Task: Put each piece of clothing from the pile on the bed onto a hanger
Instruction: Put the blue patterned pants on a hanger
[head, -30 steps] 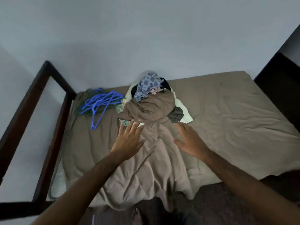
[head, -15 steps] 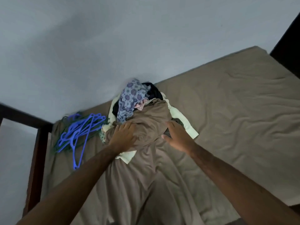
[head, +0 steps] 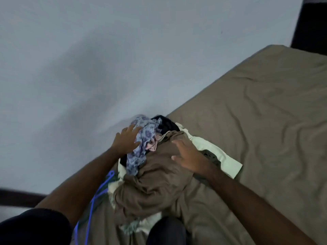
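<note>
A pile of clothes sits on the bed [head: 265, 106] against the wall. On top of the pile lies a brown garment [head: 155, 177], with a blue floral one [head: 141, 147] beside it, a black piece [head: 168, 124] behind and a pale green piece [head: 221, 156] underneath. My left hand [head: 126, 140] reaches over the far left of the pile, fingers spread, touching the blue floral garment. With its fingers straight, my right hand [head: 187, 156] rests on the brown garment. Blue hangers [head: 99, 193] lie left of the pile, mostly hidden by my left arm.
A grey wall [head: 106, 59] runs along the bed's far side. A dark wooden bed frame [head: 17, 197] shows at the lower left and a dark panel [head: 311, 25] at the top right. My knee [head: 166, 230] rests at the bed's near edge.
I have leaned in closer. My left hand moved from the brown garment's front up to the blue floral garment at the back. My right hand slid onto the top of the brown garment.
</note>
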